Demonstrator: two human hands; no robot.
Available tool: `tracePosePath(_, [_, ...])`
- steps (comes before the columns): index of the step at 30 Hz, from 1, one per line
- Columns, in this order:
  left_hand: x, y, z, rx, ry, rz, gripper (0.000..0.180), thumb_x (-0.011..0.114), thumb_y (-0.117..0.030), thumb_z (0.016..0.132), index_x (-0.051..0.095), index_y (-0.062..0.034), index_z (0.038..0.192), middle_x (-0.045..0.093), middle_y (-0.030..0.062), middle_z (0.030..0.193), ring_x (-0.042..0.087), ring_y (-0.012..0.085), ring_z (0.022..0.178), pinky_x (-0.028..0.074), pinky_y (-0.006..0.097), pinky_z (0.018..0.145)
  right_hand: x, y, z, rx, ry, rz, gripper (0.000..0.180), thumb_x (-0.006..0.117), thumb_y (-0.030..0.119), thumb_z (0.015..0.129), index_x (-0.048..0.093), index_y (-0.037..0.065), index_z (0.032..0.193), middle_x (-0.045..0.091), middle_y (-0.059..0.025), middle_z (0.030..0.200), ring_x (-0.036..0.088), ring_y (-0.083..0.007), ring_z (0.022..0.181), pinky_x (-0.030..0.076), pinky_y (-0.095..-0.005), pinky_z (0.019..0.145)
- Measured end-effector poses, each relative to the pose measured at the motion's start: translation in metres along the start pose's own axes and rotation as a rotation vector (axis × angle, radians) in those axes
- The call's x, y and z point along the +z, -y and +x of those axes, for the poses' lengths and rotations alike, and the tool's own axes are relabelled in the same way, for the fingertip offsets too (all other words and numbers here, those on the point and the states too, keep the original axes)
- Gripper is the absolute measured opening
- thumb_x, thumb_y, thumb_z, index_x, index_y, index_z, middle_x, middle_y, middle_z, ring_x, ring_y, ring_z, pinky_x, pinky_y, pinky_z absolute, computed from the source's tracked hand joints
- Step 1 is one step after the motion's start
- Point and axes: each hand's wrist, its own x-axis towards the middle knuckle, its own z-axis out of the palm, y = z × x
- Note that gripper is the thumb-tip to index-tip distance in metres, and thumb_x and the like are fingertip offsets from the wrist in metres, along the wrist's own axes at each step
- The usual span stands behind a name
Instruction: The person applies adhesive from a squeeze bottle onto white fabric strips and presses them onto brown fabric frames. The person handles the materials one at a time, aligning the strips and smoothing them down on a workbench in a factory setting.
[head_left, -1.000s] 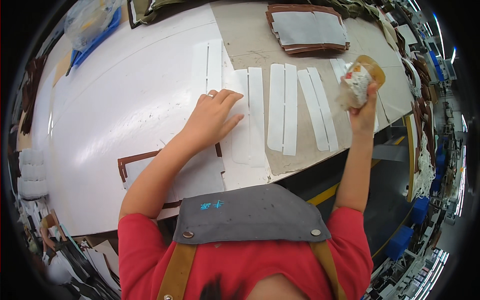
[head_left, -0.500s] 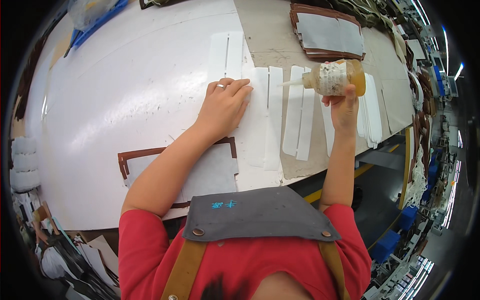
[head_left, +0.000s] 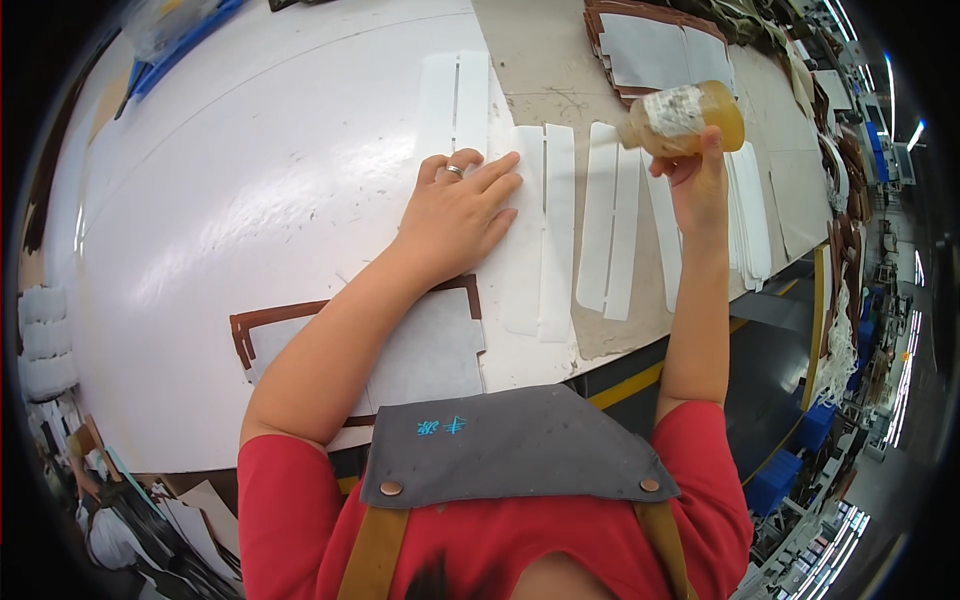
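Note:
My right hand (head_left: pixel 697 185) grips a squeeze bottle (head_left: pixel 690 115) of amber liquid, held tilted above the table. Its blurred nozzle points left and slightly down, over a white slotted strip (head_left: pixel 624 235). My left hand (head_left: pixel 458 218) lies palm down with its fingers spread, a ring on one of them. Those fingers cover the near end of another white strip (head_left: pixel 438 105) with a dark slot. Just right of the fingertips lies a further slotted white strip (head_left: pixel 557 240). Whether the left fingers press on any strip I cannot tell.
Beneath my left forearm is a pale panel with brown edging (head_left: pixel 425 350). A stack of similar brown-edged panels (head_left: pixel 655 55) stands at the far right. White strips are piled (head_left: pixel 748 215) beyond my right wrist. A blue tray (head_left: pixel 185 45) with clear plastic sits far left.
My right hand has carried the bottle a little away from me and to the right, its base now tipped higher. The left hand's fingers and thumb have spread apart.

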Motion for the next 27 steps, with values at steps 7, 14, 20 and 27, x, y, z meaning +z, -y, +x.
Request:
tracePosePath(7, [0.000, 0.001, 0.000, 0.007, -0.029, -0.019, 0.027, 0.054, -0.021, 0.082, 0.054, -0.0117, 0.107, 0.049, -0.0016, 0.126, 0.045, 0.0227, 0.110, 0.026, 0.039, 0.095, 0.010, -0.001, 0.010, -0.087, 0.027, -0.299, 0.048, 0.062, 0.044, 0.080, 0.052, 0.001, 0.100, 0.059, -0.0062, 0.082, 0.056, -0.0131, 0.058, 0.045, -0.0237, 0.048])
tracePosePath(14, [0.001, 0.001, 0.001, 0.011, -0.034, -0.009, 0.028, 0.054, -0.021, 0.082, 0.054, -0.0119, 0.108, 0.048, -0.0016, 0.127, 0.044, 0.0228, 0.111, 0.025, 0.039, 0.096, 0.020, -0.006, 0.020, -0.058, 0.005, -0.300, 0.048, 0.061, 0.045, 0.081, 0.053, 0.001, 0.099, 0.059, -0.0065, 0.080, 0.055, -0.0120, 0.058, 0.045, -0.0240, 0.047])
tracePosePath(20, [0.000, 0.001, 0.001, 0.001, -0.017, -0.017, 0.028, 0.054, -0.022, 0.082, 0.054, -0.0119, 0.108, 0.048, -0.0020, 0.127, 0.044, 0.0227, 0.112, 0.024, 0.039, 0.097, 0.027, -0.007, 0.026, -0.082, -0.026, -0.318, 0.045, 0.061, 0.043, 0.082, 0.053, 0.002, 0.097, 0.058, -0.0065, 0.075, 0.051, -0.0104, 0.050, 0.044, -0.0224, 0.044])
tracePosePath(27, [0.001, 0.001, 0.001, -0.005, -0.014, -0.022, 0.028, 0.053, -0.022, 0.083, 0.054, -0.0126, 0.109, 0.048, -0.0028, 0.127, 0.044, 0.0226, 0.113, 0.024, 0.038, 0.097, 0.028, -0.016, 0.034, -0.069, -0.108, -0.315, 0.043, 0.060, 0.042, 0.082, 0.053, 0.002, 0.097, 0.057, -0.0061, 0.072, 0.050, -0.0093, 0.047, 0.042, -0.0206, 0.041])
